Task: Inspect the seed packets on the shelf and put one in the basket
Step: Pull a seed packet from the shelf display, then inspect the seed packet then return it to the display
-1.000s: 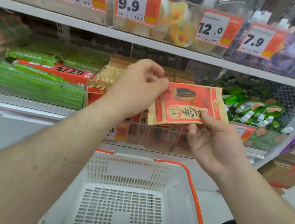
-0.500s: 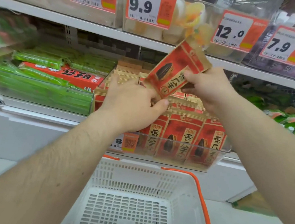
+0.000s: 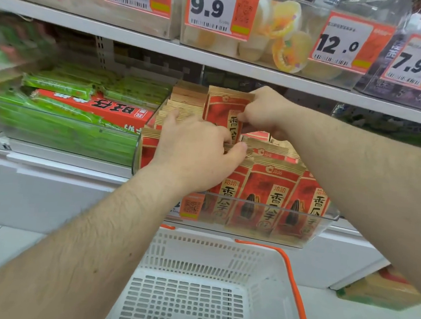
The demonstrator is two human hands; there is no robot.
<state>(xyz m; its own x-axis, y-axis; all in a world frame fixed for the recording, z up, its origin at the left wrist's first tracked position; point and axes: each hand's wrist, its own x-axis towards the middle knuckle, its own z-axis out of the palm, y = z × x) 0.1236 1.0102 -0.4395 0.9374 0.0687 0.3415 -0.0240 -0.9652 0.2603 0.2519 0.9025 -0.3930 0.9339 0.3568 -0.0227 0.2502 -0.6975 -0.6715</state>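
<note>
Red and tan seed packets (image 3: 264,197) stand in rows inside a clear bin (image 3: 326,220) on the middle shelf. My right hand (image 3: 264,110) pinches one upright seed packet (image 3: 221,112) by its top edge, over the back rows. My left hand (image 3: 199,156) lies on the packets in front of it, fingers curled over their tops and thumb touching one. Below the shelf sits a white basket (image 3: 195,259) with an orange handle (image 3: 293,276); nothing lies in it.
Green packs (image 3: 61,131) and a red box (image 3: 99,109) fill the bin to the left. Price tags and jelly cups (image 3: 288,39) line the upper shelf. Green items (image 3: 390,129) lie behind mesh at the right. Cartons (image 3: 381,288) stand on the floor at the lower right.
My right hand has carried the packet from in front of me back to the bin and turned it upright among the back rows. My left hand went down onto the front packets.
</note>
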